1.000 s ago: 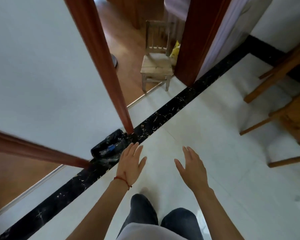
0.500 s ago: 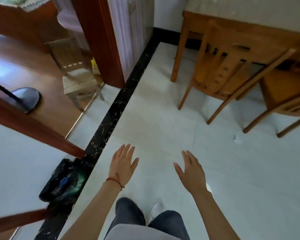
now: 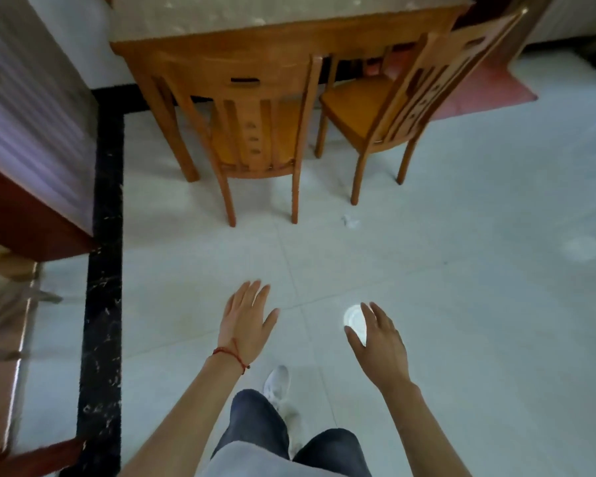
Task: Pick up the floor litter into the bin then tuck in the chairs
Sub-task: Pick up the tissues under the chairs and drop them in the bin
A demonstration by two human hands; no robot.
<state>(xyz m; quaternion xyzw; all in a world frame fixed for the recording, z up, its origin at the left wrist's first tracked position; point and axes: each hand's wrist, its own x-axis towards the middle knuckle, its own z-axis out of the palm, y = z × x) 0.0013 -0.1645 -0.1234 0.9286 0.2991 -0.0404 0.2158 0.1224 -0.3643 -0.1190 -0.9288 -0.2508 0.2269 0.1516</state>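
Two wooden chairs stand pulled out from a wooden table (image 3: 221, 36) at the top of the view: the left chair (image 3: 255, 132) with its back toward me, and the right chair (image 3: 393, 108) turned at an angle. A small crumpled white scrap of litter (image 3: 350, 222) lies on the pale tiles between the chairs' near legs. Another pale patch (image 3: 584, 247) shows on the floor at far right; I cannot tell what it is. My left hand (image 3: 246, 320) and my right hand (image 3: 379, 339) hover over the floor, fingers spread, holding nothing. The bin is out of view.
A black marble floor strip (image 3: 105, 235) runs down the left side beside a dark red door frame (image 3: 31, 215). A red mat (image 3: 489, 84) lies at top right. A bright light reflection (image 3: 353, 318) glints on the tile beside my right hand. My white shoe (image 3: 277, 383) steps forward.
The view has swung right and toward the table. The black bin bag and the small chair in the doorway have left the frame. Both hands stay empty and spread.
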